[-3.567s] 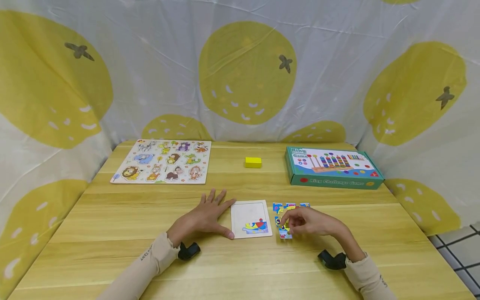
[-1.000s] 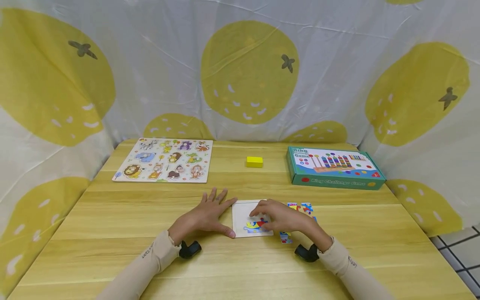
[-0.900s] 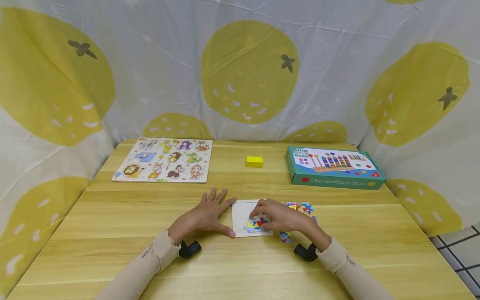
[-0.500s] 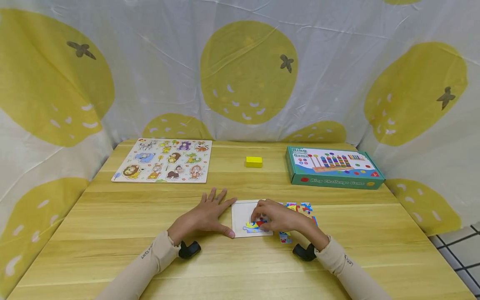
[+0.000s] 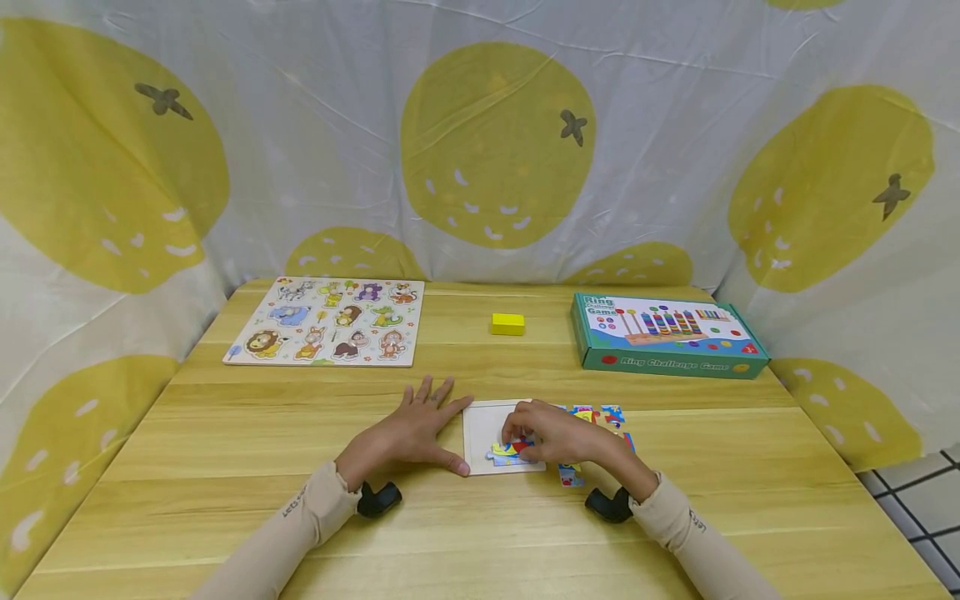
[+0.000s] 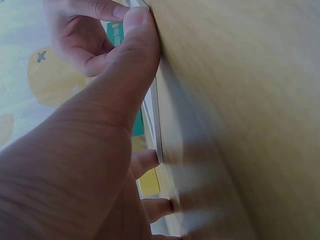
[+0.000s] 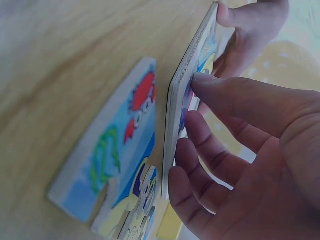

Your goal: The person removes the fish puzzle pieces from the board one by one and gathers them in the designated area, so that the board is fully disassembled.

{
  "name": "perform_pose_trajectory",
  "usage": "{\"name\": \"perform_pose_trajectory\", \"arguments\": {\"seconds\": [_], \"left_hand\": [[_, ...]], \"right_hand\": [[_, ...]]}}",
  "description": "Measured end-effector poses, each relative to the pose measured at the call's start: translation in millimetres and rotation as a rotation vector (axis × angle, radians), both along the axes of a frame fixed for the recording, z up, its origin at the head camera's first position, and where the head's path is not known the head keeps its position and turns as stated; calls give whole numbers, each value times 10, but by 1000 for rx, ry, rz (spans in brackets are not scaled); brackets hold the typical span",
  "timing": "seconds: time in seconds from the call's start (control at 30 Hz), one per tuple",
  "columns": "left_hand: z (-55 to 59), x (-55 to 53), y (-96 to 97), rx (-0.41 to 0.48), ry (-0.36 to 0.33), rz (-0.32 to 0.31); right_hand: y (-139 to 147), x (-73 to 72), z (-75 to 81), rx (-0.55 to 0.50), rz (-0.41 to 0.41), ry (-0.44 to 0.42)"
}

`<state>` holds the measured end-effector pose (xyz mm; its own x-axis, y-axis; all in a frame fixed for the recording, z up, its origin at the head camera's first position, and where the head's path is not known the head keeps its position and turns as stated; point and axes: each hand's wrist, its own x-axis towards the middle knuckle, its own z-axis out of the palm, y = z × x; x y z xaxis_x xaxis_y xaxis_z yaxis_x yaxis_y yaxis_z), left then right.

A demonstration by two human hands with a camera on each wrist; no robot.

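A small white puzzle board [image 5: 487, 417] lies on the table between the hands, with joined colourful pieces [image 5: 501, 454] along its lower right part. My left hand [image 5: 412, 429] is spread flat at the board's left side, thumb and index finger touching its edge. Over the board's right half is my right hand [image 5: 551, 432], its thumb and fingertips pinching a puzzle piece, mostly hidden by the fingers, against the joined pieces. In the right wrist view, the right thumb [image 7: 235, 95] is on the board's picture surface. Loose puzzle pieces [image 5: 611, 415] lie right of the board, partly under the right hand.
At the back left lies an animal puzzle board [image 5: 326, 323]. A yellow block [image 5: 507, 324] sits at the back middle, and a green Ring Challenge Game box [image 5: 667, 337] at the back right. A curtain [image 5: 315, 150] with yellow fruit prints hangs behind the wooden table [image 5: 450, 542].
My right hand has moved left from the loose pieces onto the board with a puzzle piece, and its fingers have since shifted slightly there. The left hand has stayed at the board's edge.
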<state>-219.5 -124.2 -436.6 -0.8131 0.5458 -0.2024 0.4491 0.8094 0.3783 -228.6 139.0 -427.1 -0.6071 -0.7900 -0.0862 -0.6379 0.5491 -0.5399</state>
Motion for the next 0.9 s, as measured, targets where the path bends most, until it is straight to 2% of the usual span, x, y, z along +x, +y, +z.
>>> {"name": "perform_pose_trajectory", "arguments": {"seconds": [0.4,0.9], "left_hand": [[-2,2,-5,3,6,-5],[-18,-7,-4,3,13,-5]], "right_hand": [[4,0,-11,-20,2,-10],[-13,17,27,-86,0,-140]]}}
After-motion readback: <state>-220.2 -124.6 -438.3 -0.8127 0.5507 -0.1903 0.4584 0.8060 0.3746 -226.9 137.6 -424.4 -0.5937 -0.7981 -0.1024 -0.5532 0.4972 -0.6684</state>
